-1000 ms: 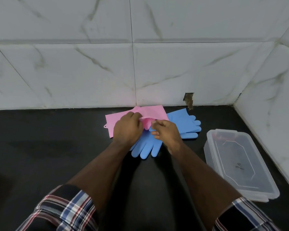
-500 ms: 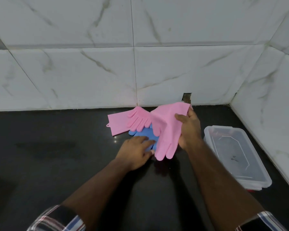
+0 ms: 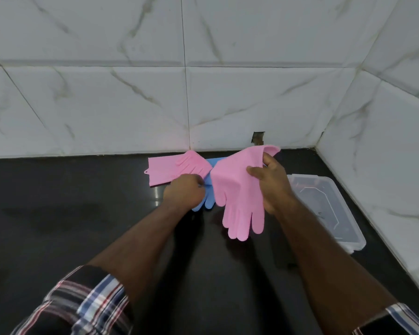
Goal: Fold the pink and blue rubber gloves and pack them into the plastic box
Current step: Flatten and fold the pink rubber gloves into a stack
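Early stage — plastic box (image 3: 348,228) holding no gloves, nothing visibly folded: one pink glove (image 3: 177,169) flat on the counter well left of the box, blue gloves (image 3: 209,199) partly hidden between that glove and the box. Second pink glove (image 3: 237,192) lifted just left of the box, cuff pinched in right hand (image 3: 272,182), fingers dangling; left hand (image 3: 184,192) curled over the blue gloves — cannot tell whether gripping. Against half a second back: lifted glove spread wider, left hand closed from flat and edged farther from the box.

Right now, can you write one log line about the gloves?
right hand: holds pink glove up | left hand: on blue gloves | plastic box: holds no gloves
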Tool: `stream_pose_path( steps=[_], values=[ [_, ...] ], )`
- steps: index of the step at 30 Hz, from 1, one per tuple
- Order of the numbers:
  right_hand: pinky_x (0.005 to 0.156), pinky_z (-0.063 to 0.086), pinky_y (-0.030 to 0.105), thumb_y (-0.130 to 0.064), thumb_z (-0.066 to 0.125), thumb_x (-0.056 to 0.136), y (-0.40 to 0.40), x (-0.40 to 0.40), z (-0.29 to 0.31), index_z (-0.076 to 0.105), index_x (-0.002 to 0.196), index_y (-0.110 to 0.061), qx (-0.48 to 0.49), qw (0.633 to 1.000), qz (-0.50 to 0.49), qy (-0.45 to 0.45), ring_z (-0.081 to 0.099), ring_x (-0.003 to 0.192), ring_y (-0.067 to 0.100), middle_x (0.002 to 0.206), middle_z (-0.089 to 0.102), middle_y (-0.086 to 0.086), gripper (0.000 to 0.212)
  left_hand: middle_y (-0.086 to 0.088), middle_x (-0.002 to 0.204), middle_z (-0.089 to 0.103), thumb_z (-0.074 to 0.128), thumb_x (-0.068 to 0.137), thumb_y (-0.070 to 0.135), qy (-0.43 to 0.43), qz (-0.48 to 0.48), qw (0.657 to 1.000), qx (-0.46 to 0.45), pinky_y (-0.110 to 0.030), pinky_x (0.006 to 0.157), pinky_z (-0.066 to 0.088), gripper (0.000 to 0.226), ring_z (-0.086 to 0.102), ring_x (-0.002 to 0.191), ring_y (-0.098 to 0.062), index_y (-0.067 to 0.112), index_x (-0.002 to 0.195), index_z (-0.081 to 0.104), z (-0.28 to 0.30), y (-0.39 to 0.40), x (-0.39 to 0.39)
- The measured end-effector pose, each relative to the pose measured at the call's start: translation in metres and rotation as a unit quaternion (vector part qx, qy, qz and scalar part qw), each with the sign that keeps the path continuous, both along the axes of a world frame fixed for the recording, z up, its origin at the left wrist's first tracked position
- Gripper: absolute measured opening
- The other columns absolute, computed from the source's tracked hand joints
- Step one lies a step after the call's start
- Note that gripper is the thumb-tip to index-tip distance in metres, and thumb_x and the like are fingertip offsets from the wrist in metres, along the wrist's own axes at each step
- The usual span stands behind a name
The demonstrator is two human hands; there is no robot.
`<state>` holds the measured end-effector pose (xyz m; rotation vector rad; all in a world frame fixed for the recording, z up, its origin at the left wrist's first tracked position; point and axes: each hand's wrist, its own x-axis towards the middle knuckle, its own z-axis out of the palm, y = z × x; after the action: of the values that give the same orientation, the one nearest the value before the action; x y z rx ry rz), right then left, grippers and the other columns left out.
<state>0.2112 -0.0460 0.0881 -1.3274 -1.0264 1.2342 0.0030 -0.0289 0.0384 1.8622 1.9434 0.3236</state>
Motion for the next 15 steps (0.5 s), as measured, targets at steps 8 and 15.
stream_pose_path(
  steps=[8, 15],
  values=[
    [0.082, 0.058, 0.038, -0.015, 0.052, 0.097, -0.026, -0.045, 0.029, 0.068, 0.114, -0.024, 0.062, 0.989, 0.101, -0.091, 0.068, 0.105, 0.024, 0.106, 0.073, 0.002, 0.026, 0.009, 0.122, 0.065, 0.068, 0.089, 0.053, -0.581, 0.017, 0.799, -0.156, -0.049, 0.085, 0.061, 0.056, 0.064, 0.117, -0.023, 0.032, 0.137, 0.049, 0.079, -0.059, 0.033],
    [0.089, 0.057, 0.038, -0.015, 0.049, 0.099, -0.039, -0.049, 0.043, 0.069, 0.111, -0.024, 0.042, 0.980, 0.192, -0.024, 0.069, 0.105, 0.023, 0.109, 0.074, 0.004, 0.025, -0.009, 0.099, 0.073, 0.065, 0.094, 0.047, -0.640, 0.075, 0.752, -0.137, -0.048, 0.079, 0.059, 0.031, 0.072, 0.086, -0.028, 0.021, 0.112, 0.067, 0.094, -0.056, 0.020]
  ],
)
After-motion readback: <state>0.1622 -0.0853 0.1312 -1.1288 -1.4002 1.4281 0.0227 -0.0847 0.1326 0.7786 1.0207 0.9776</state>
